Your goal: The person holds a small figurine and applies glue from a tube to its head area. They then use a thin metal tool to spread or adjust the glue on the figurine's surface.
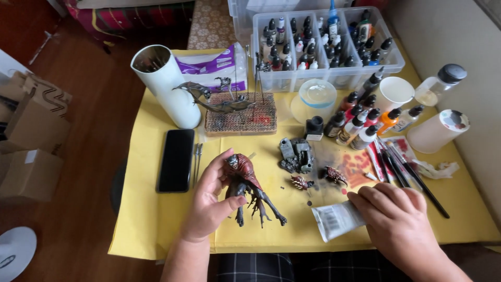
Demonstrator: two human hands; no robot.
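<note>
My left hand (209,201) grips a dark creature miniature (249,188) with a red back and spindly legs, held just above the yellow table cover (151,219). My right hand (394,219) rests on the cover at the front right, closed on a white tube (336,219) with a printed label. Two small brown-red miniature parts (301,182) (334,175) lie between the hands, beside a grey rubble-like base piece (296,155).
A black phone (176,159) lies left of my hand. Behind stand a white cylinder (169,86), a cork block with a winged model (240,112), a clear bin of paint bottles (323,47), loose dropper bottles (360,122), brushes (402,167), cups and cardboard boxes (31,146).
</note>
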